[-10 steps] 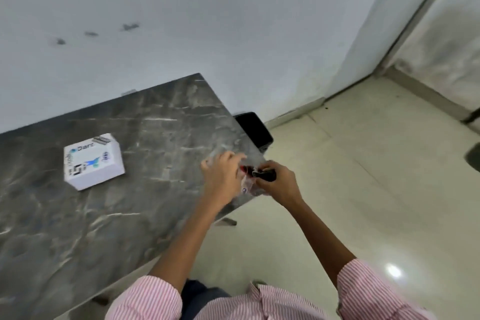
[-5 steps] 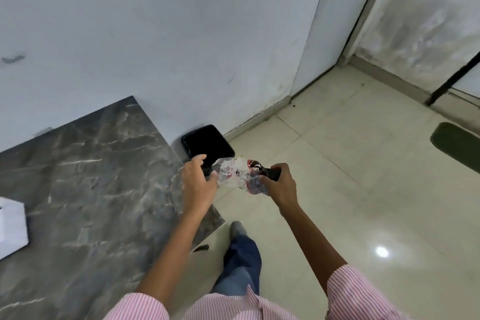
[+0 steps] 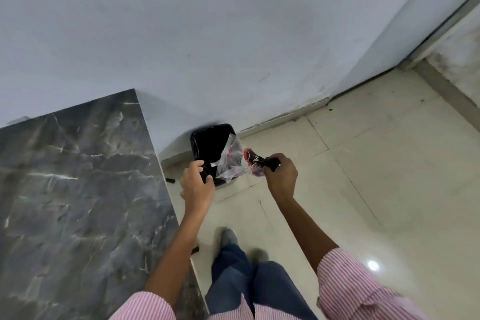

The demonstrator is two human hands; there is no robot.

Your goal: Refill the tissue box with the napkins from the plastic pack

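The clear plastic pack (image 3: 231, 161), crumpled and printed in red, hangs over the open black bin (image 3: 207, 141) on the floor. My right hand (image 3: 281, 176) grips it at its right end, together with a dark, red-labelled object (image 3: 255, 160) that I cannot identify. My left hand (image 3: 196, 186) is at the bin's near rim, thumb and fingers curled around the black edge. The tissue box and napkins are out of view.
The dark marble table (image 3: 78, 189) fills the left, with its right edge beside my left arm. The bin stands against the white wall (image 3: 233, 34), between the table and the pale tiled floor (image 3: 376, 176). My legs and shoes (image 3: 228, 238) are below.
The view swung right, away from the table, and the tissue box left the frame. My left hand let go of the plastic pack and took the bin's rim. The pack moved over the bin.
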